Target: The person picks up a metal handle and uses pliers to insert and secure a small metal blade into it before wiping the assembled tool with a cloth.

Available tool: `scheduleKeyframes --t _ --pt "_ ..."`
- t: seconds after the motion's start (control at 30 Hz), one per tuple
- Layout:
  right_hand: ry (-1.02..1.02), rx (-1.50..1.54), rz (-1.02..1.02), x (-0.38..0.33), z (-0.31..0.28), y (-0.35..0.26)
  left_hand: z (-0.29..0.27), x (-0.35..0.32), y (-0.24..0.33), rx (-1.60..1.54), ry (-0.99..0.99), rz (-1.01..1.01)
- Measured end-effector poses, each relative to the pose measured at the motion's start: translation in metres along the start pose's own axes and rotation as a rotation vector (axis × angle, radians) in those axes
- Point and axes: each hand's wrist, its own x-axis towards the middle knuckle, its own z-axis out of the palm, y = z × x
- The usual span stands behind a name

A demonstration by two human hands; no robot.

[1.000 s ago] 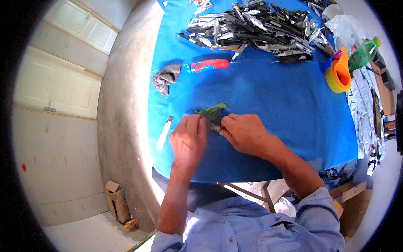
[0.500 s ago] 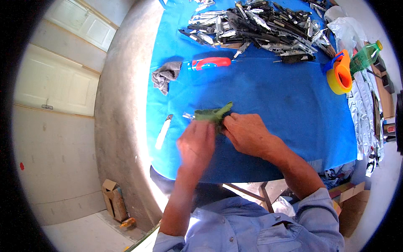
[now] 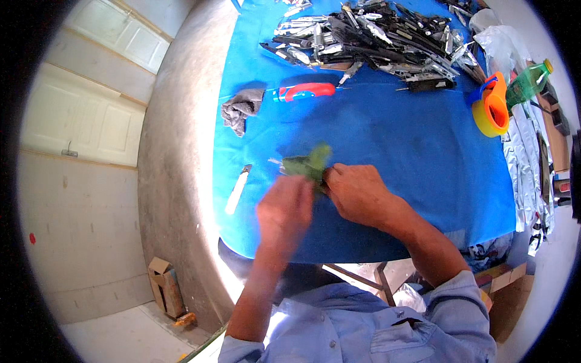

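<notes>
Pinching a green scouring pad (image 3: 310,162), the right hand (image 3: 358,195) has a closed grip; the blurred left hand (image 3: 284,212) grip is unclear, above the blue-covered bench (image 3: 387,139).

Both forearms reach in from below, converging; the left hand (image 3: 284,209), blurred, hovers with fingers curled, close beside the right hand (image 3: 357,195), knuckles up, fingers closed.

Table under blue cloth (image 3: 393,151), fills centre and upper frame. On it: heap of dark and silvery metal pieces (image 3: 375,39) at top; red-and-blue handled tool (image 3: 302,92) upper left; grey rag (image 3: 239,110) beside it; pale flat strip (image 3: 237,189) at left edge; orange-and-yellow tape dispenser (image 3: 491,109) right.
</notes>
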Motion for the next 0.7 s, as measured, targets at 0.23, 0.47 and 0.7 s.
scheduleKeyframes --t 0.23,0.47,0.7 --pt "0.028 0.038 -0.025 -0.001 -0.006 -0.006 0.009 0.012 -0.023 0.145 0.063 0.044" --pt "0.013 0.046 -0.012 -0.002 -0.01 -0.008 0.002 0.029 -0.046 0.152 0.112 -0.024" --pt "0.055 0.122 -0.054 -0.006 -0.016 0.0 0.001 0.03 -0.045 0.192 0.073 -0.001"
